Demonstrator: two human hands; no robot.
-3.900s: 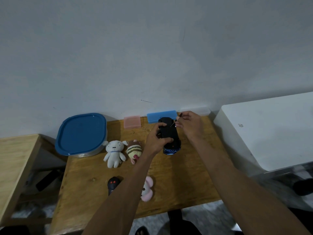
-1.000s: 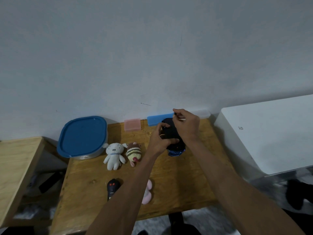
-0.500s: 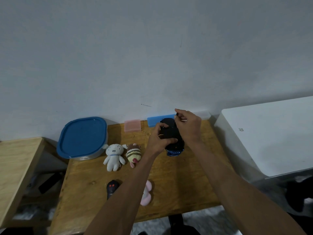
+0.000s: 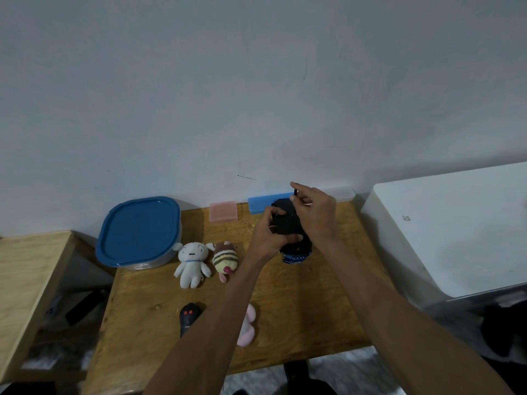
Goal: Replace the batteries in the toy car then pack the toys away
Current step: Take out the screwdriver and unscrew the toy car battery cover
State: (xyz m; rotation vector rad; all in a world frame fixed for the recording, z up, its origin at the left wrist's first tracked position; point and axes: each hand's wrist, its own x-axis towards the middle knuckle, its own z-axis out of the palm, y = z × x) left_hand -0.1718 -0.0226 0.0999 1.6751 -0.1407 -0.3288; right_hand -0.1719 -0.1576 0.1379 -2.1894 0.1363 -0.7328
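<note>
left hand (image 4: 266,240) gripping upturned toy car (image 4: 291,232), right hand (image 4: 315,212) pinching thin dark tool (image 4: 294,193), no legible writing

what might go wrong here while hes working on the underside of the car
The toy car is held upside down in the left hand alone, so it may twist or slip. The thin tool pinched in the right hand could slide off and jab the holding fingers. Any small loose part could roll off the table.
</note>
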